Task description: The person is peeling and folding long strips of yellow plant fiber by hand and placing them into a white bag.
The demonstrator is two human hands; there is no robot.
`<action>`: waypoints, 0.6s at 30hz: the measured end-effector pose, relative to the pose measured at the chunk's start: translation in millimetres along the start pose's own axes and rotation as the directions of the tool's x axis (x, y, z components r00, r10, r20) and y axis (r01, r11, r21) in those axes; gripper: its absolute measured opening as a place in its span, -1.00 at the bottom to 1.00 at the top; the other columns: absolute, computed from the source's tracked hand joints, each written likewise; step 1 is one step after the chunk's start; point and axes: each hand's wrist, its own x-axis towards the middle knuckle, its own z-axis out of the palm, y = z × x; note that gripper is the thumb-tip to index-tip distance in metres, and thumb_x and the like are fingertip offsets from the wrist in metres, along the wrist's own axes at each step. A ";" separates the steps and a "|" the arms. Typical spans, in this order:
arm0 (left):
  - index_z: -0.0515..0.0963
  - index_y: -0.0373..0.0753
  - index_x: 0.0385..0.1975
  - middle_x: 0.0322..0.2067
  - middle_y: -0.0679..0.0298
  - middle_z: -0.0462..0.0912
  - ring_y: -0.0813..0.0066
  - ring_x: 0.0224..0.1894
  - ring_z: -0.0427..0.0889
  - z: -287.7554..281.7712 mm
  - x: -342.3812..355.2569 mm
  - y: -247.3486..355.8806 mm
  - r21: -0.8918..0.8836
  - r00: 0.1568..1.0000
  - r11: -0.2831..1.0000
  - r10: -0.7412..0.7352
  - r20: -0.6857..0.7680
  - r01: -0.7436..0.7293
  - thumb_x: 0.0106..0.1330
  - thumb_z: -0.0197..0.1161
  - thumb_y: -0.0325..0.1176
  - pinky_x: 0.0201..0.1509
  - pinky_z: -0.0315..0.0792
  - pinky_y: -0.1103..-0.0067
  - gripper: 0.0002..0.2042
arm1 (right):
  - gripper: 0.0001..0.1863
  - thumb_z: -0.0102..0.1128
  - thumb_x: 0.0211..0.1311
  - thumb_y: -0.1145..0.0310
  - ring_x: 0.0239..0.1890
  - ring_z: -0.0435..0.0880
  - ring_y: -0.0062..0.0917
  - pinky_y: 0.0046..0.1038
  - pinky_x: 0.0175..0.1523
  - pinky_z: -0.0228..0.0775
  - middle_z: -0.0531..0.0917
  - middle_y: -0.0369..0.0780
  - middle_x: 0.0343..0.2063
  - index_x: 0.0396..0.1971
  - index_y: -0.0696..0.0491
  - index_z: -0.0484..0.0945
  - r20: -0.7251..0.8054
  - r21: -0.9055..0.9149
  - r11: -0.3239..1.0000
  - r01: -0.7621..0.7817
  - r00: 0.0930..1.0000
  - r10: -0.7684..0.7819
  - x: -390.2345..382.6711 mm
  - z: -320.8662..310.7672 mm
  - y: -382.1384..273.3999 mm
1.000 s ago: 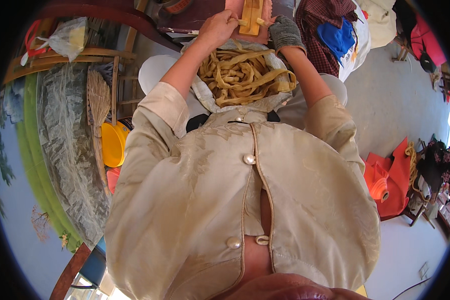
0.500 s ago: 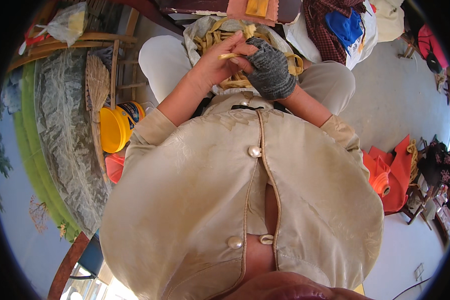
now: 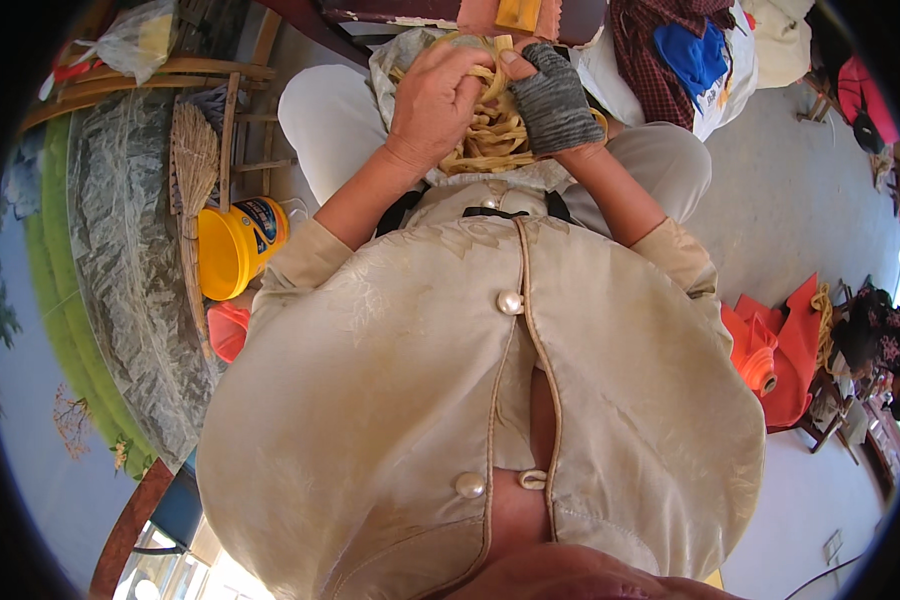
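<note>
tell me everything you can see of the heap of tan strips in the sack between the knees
The heap of tan strips is a loose tangle of flat, pliable, ribbon-like lengths looping over one another; the material looks like plaited straw, though the weave is too fine to confirm. It lies inside a whitish sack. Above it, the left hand and gloved right hand hold a strip and hide part of the heap.
</note>
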 end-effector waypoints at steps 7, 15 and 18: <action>0.44 -0.26 -0.32 -0.46 0.14 0.46 0.29 -0.36 0.52 -13.6 33.5 17.6 -0.075 0.956 0.965 0.234 -0.176 -0.250 0.14 -0.05 -0.57 -0.24 0.37 0.51 -0.84 | -0.66 -0.01 0.20 0.10 -0.60 0.45 -0.64 -0.64 -0.53 0.22 0.46 -0.28 -0.62 -0.34 0.11 0.44 0.399 0.602 0.533 -0.594 0.802 0.445 10.9 -13.2 -48.4; 0.41 -0.30 -0.30 -0.40 0.32 0.53 0.62 -0.35 0.52 -14.3 37.7 25.8 -0.762 0.909 0.516 -0.348 0.231 0.391 0.22 -0.05 -0.58 -0.23 0.39 0.71 -0.88 | -0.76 0.13 0.06 0.24 -0.41 0.55 -0.23 -0.31 -0.34 0.36 0.54 -0.04 -0.49 -0.38 0.11 0.49 0.088 -0.445 0.895 0.016 0.996 0.026 20.4 -51.8 -74.0; 0.40 -0.31 -0.25 -0.34 0.31 0.55 0.65 -0.29 0.53 -12.8 38.8 15.7 -0.822 0.903 0.393 -0.295 0.312 0.412 0.19 -0.06 -0.66 -0.19 0.41 0.72 -0.82 | -0.73 0.12 0.12 0.18 -0.49 0.52 -0.42 -0.44 -0.38 0.36 0.55 -0.18 -0.53 -0.38 0.10 0.49 -0.003 -0.268 0.957 0.111 0.993 -0.116 22.9 -51.5 -55.8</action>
